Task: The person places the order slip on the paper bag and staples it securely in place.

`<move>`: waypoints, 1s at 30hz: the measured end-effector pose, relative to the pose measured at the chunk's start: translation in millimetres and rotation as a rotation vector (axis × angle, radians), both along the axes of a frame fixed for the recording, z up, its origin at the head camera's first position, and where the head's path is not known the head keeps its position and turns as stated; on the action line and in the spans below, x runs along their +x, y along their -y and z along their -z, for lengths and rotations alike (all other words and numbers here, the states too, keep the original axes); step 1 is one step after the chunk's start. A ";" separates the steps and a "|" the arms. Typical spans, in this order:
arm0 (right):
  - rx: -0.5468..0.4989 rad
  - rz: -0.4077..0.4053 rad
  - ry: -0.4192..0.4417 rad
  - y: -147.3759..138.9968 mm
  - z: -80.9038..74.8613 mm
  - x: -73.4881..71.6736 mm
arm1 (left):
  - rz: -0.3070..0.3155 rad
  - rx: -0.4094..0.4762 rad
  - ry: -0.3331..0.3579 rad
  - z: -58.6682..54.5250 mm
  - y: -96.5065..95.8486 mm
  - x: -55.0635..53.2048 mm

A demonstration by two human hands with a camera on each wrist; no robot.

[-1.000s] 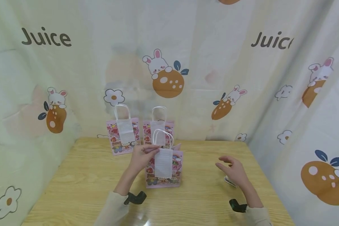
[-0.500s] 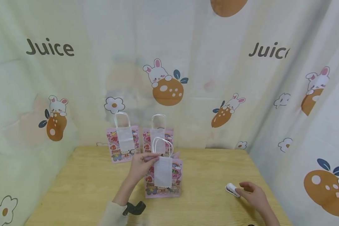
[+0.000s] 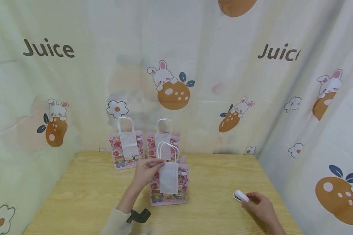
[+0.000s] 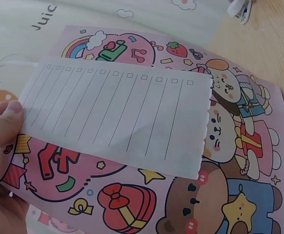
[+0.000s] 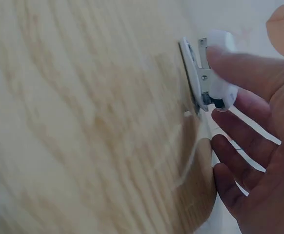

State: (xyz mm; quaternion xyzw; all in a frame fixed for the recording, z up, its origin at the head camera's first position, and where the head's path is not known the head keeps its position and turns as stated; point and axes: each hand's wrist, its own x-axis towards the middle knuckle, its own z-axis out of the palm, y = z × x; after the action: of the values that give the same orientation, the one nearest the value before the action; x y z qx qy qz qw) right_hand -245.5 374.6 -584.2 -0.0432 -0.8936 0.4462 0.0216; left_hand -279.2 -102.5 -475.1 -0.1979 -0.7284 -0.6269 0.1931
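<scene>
My left hand (image 3: pixel 144 173) pinches a white lined paper slip (image 3: pixel 168 178) against the top edge of a pink cartoon gift bag (image 3: pixel 183 191) with white handles. The slip hangs over the bag's front; the left wrist view shows a row of small boxes and ruled lines on the slip (image 4: pixel 117 112), whose free end is ragged. To the right, my right hand (image 3: pixel 261 207) grips a small white stapler (image 3: pixel 240 196) low over the table. In the right wrist view, thumb and index finger pinch the stapler (image 5: pixel 223 92) while the other fingers are loosely bent.
Two similar bags stand behind: one bag (image 3: pixel 116 153) at the left and another bag (image 3: pixel 174 140) partly hidden by the held one. Both have white slips on their fronts. The wooden table (image 3: pixel 214 179) ends at a printed curtain (image 3: pixel 206 114).
My right hand has moved right and down toward the near side, reached the stapler on the table, and now pinches it. The left hand keeps its pinch on slip and bag.
</scene>
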 end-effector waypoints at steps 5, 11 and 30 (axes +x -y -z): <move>0.142 -0.032 -0.020 1.3 -0.6 -1.3 | 0.010 0.008 -0.039 2.4 -1.6 -12.4; 0.239 -0.041 -0.070 3.0 1.1 -2.2 | 0.062 -0.018 -0.051 -12.3 -6.7 -9.7; -0.492 -0.229 0.041 71.1 -33.6 -17.2 | 0.082 -0.061 -0.072 -26.2 -13.8 -22.3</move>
State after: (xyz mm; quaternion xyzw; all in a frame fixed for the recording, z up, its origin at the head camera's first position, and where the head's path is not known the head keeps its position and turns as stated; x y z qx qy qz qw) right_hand -262.7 303.5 -550.7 0.0450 -0.7576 0.6486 -0.0580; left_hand -301.4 -88.7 -449.0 -0.2560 -0.7308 -0.6045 0.1873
